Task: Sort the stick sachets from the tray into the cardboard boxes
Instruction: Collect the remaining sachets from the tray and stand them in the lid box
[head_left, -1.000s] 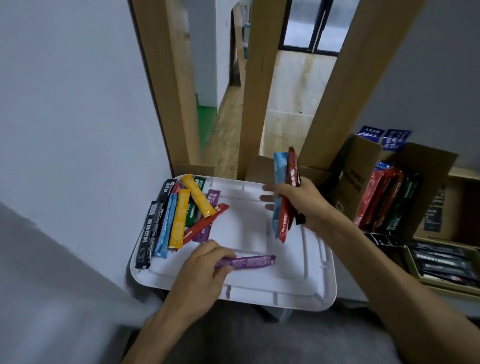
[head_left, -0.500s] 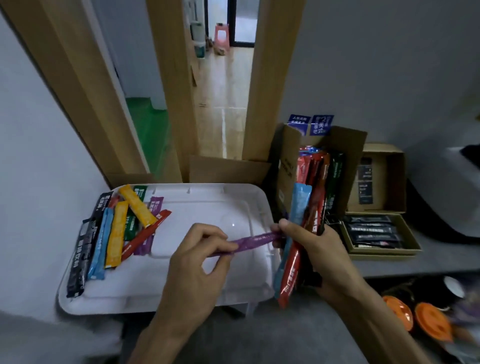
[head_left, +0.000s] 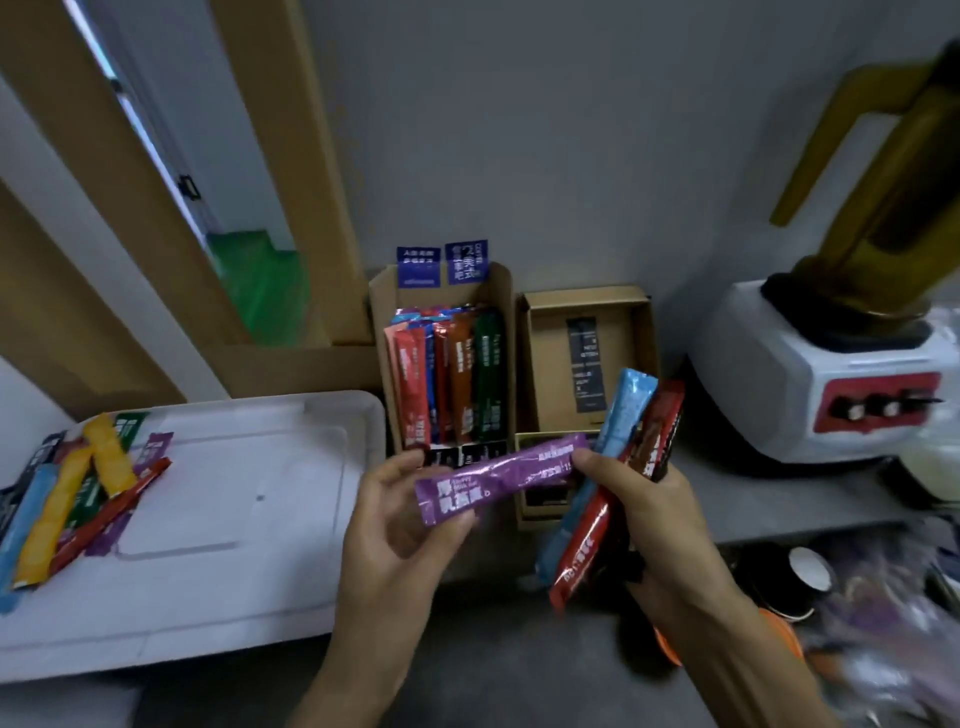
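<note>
White plastic tray (head_left: 234, 519) lies well to the left of the left hand. At its far-left end sits a loose pile of foil stick sachets (head_left: 62, 509) in yellow, blue, red, green, purple and black, overlapping one another. The left hand (head_left: 395, 530) is raised just off the tray's right edge, with thumb and curled fingers pinching the left end of a purple foil stick sachet (head_left: 498, 480) with white print. That purple sachet spans the gap between the two hands and tilts up toward the right, where its other end lies under the thumb of the right hand (head_left: 660, 525). The right hand also grips a bundle of stick sachets (head_left: 618, 431), light blue, red and dark brown, leaning right at the top with ends sticking out above and below the fist. Just beyond the left hand stands a tall brown cardboard box (head_left: 493, 296) with red, blue, brown and green sachets upright inside. Beyond the right hand is a second open cardboard box (head_left: 535, 364) with a dark label in it. Under the hands a low cardboard box (head_left: 521, 499) holds dark sachets, mostly hidden. Well right of the right hand stands a white blender base (head_left: 779, 374) carrying a yellowish jug (head_left: 893, 208).
</note>
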